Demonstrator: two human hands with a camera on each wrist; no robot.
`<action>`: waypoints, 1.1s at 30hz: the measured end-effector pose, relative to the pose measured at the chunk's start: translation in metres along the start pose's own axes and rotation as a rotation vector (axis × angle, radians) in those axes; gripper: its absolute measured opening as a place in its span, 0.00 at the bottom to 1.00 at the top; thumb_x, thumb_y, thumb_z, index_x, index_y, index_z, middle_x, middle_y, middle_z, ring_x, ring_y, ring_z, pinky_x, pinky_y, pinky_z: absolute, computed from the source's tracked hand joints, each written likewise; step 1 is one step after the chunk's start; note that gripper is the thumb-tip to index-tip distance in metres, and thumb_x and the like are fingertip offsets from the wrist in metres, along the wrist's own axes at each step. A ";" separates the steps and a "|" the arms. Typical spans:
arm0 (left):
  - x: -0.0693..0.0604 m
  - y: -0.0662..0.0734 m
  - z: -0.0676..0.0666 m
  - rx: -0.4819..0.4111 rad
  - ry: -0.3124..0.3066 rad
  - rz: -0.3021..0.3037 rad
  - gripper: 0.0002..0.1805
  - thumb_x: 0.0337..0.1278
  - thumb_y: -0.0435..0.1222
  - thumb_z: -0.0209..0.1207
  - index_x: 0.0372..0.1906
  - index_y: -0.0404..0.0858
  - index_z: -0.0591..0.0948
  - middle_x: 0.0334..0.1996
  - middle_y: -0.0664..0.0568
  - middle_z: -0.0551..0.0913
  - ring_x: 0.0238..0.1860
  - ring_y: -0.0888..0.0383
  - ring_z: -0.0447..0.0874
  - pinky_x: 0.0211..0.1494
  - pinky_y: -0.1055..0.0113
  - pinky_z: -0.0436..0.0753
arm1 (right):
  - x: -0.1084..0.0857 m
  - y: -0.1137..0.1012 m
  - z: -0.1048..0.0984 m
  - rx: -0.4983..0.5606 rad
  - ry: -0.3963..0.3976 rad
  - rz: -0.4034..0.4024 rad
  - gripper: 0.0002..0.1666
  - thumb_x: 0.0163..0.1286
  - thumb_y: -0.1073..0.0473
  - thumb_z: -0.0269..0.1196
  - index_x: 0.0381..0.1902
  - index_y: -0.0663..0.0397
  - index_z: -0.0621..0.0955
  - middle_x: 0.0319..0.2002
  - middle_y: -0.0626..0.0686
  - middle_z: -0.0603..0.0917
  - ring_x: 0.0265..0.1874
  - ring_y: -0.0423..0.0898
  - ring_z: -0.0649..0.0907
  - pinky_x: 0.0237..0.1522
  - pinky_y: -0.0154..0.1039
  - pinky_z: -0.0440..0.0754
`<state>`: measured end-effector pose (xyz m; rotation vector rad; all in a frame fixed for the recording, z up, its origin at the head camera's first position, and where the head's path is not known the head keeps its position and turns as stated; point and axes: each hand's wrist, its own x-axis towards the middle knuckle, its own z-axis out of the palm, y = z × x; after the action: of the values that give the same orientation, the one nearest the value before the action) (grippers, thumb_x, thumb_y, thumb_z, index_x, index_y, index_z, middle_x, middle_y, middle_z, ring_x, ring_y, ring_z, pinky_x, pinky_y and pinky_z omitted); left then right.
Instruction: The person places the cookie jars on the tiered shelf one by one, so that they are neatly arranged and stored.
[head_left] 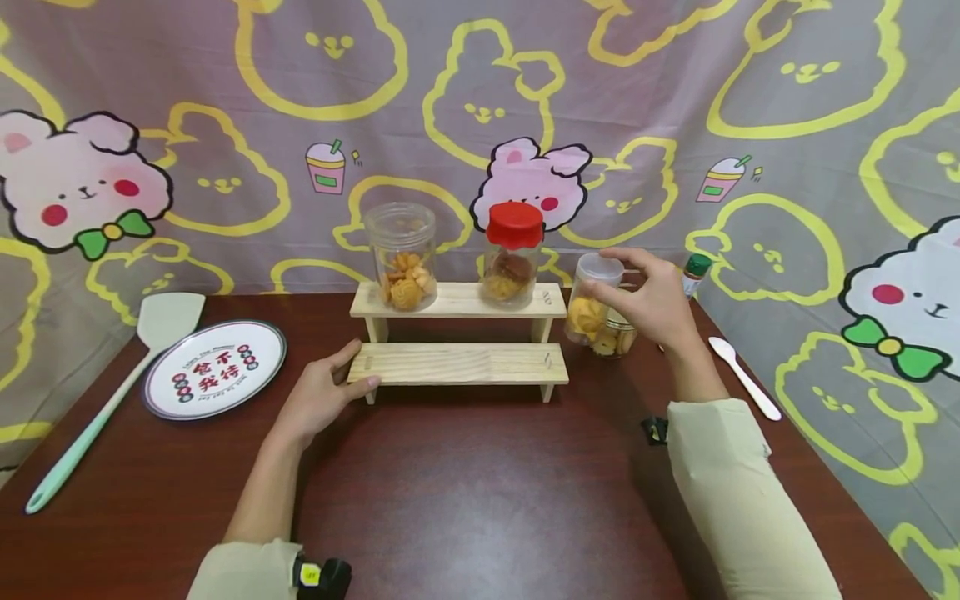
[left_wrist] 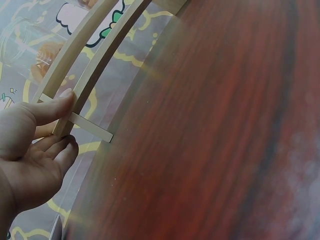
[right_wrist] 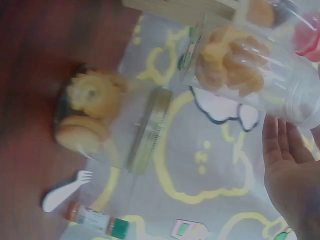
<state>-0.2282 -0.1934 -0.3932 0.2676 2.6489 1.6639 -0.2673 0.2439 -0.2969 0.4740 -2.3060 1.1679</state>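
Note:
My left hand (head_left: 321, 395) pinches the left end of the lower shelf of a two-step wooden rack (head_left: 457, 363); in the left wrist view, thumb and fingers of the hand (left_wrist: 37, 150) lie on either side of the board (left_wrist: 95, 65). My right hand (head_left: 654, 302) grips the top of a clear jar (head_left: 588, 313) of cookies, right of the rack. The right wrist view shows this jar (right_wrist: 232, 65) beside a second, gold-lidded jar (right_wrist: 100, 112). An open-topped cookie jar (head_left: 406, 265) and a red-lidded jar (head_left: 513, 258) stand on the upper shelf.
At the left lie a plate (head_left: 213, 369) and a spatula (head_left: 93, 433) with a pale green handle. On the right are a white fork (head_left: 744, 377) and a small green-capped bottle (head_left: 694, 273). A patterned cloth (head_left: 645, 83) hangs behind the table (head_left: 495, 483).

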 end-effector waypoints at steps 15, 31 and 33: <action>-0.001 0.000 -0.001 -0.022 0.002 0.000 0.43 0.66 0.35 0.66 0.77 0.27 0.57 0.77 0.38 0.57 0.74 0.44 0.60 0.70 0.54 0.67 | 0.004 -0.042 0.023 0.155 -0.024 -0.160 0.25 0.60 0.64 0.75 0.55 0.62 0.85 0.52 0.56 0.85 0.43 0.47 0.84 0.46 0.30 0.83; -0.002 0.001 -0.001 -0.006 0.008 0.017 0.43 0.65 0.35 0.67 0.77 0.26 0.58 0.77 0.38 0.57 0.74 0.43 0.59 0.72 0.52 0.65 | 0.000 -0.063 0.082 0.266 -0.151 -0.229 0.24 0.57 0.63 0.78 0.52 0.61 0.86 0.54 0.53 0.85 0.48 0.47 0.83 0.47 0.43 0.86; -0.002 0.001 -0.001 -0.009 0.005 0.018 0.43 0.65 0.35 0.67 0.77 0.26 0.58 0.77 0.38 0.57 0.74 0.43 0.59 0.72 0.52 0.64 | -0.001 -0.065 0.086 0.281 -0.160 -0.222 0.25 0.57 0.63 0.78 0.52 0.61 0.86 0.55 0.54 0.84 0.49 0.47 0.83 0.48 0.45 0.86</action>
<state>-0.2263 -0.1939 -0.3918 0.2883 2.6502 1.6834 -0.2574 0.1363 -0.2992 0.9322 -2.1569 1.3894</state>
